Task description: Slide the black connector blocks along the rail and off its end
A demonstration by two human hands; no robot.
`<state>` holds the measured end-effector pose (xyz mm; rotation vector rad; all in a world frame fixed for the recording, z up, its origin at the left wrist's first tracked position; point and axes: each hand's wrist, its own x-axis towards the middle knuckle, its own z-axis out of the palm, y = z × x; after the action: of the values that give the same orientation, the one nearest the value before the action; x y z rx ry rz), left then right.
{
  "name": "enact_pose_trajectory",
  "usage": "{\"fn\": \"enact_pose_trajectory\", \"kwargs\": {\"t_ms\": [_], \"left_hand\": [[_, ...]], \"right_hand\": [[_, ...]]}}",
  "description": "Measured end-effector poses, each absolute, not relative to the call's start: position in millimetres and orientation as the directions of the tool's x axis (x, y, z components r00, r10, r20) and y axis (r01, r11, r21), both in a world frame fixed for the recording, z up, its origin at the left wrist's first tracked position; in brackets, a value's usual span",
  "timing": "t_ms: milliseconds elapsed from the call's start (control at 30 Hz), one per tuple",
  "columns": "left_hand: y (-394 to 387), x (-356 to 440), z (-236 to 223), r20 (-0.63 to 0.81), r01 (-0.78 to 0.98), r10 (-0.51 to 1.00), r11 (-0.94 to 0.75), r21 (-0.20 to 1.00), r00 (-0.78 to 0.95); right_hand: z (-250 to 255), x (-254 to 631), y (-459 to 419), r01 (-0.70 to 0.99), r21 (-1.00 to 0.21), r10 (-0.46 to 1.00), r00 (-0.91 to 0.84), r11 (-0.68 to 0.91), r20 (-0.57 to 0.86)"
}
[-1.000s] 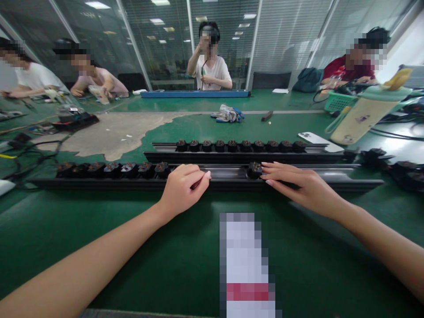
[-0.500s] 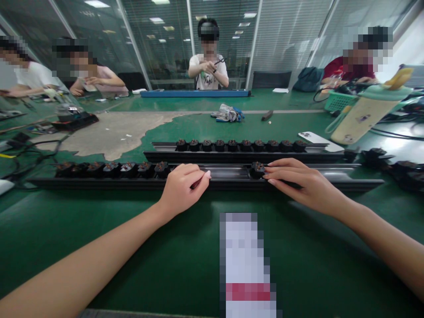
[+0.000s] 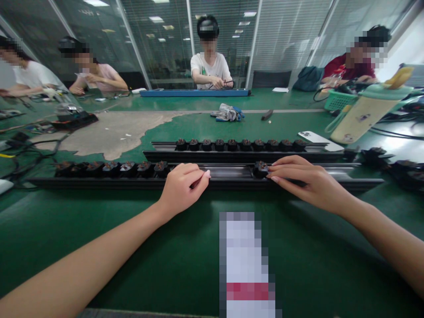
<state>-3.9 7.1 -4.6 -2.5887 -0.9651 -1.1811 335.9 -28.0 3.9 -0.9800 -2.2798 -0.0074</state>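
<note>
My right hand [image 3: 306,179] pinches a black socket module [image 3: 260,169] with copper-coloured contacts on top, its fingertips at the module's right side. That module sits in the channel of a long black rail [image 3: 228,183], lying crosswise before me. Over the front wall of the same rail is my left hand [image 3: 186,184], fingers curled and thumb pressed to them; whatever is inside them is hidden. Just left of it, several similar modules [image 3: 127,168] stand in a row in the channel. Between my hands a stretch of bare channel shows.
Behind lies a second black rail [image 3: 205,155] carrying a row of modules. Loose modules [image 3: 406,172], a phone [image 3: 319,140] and a tilted bottle [image 3: 366,112] are at the right. Gloves [image 3: 228,113] lie farther back. Several people sit around the green table [image 3: 132,256].
My right hand and the pinched module have slid slightly to the right along the rail. My left hand stays put. The person opposite has lowered their hands.
</note>
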Motion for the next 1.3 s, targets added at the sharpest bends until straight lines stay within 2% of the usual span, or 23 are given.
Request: {"fn": "enact_pose_trajectory", "kwargs": {"t_ms": [600, 800, 1000, 1167, 1300], "left_hand": [[6.6, -3.6, -2.8, 0.713, 0.611, 0.497, -0.782, 0.121, 0.494], [7.5, -4.6, -4.9, 0.713, 0.619, 0.489, -0.779, 0.099, 0.502], [8.0, -4.2, -4.9, 0.715, 0.620, 0.484, -0.780, 0.090, 0.504], [7.5, -3.8, -3.7, 0.719, 0.617, 0.478, -0.782, 0.087, 0.505], [7.8, -4.2, -3.9, 0.722, 0.610, 0.471, -0.788, 0.086, 0.507]], "right_hand": [[4.0, 347.5, -28.0, 0.677, -0.179, 0.630, -0.509, 0.713, 0.586], [-6.3, 341.9, -31.1, 0.774, -0.198, 0.686, -0.372, 0.601, 0.625], [-10.5, 322.5, -34.6, 0.729, -0.122, 0.643, -0.496, 0.673, 0.584], [-13.8, 319.5, -34.1, 0.745, -0.077, 0.644, -0.514, 0.662, 0.567], [-15.2, 322.9, -33.0, 0.744, -0.085, 0.644, -0.509, 0.663, 0.570]]}}
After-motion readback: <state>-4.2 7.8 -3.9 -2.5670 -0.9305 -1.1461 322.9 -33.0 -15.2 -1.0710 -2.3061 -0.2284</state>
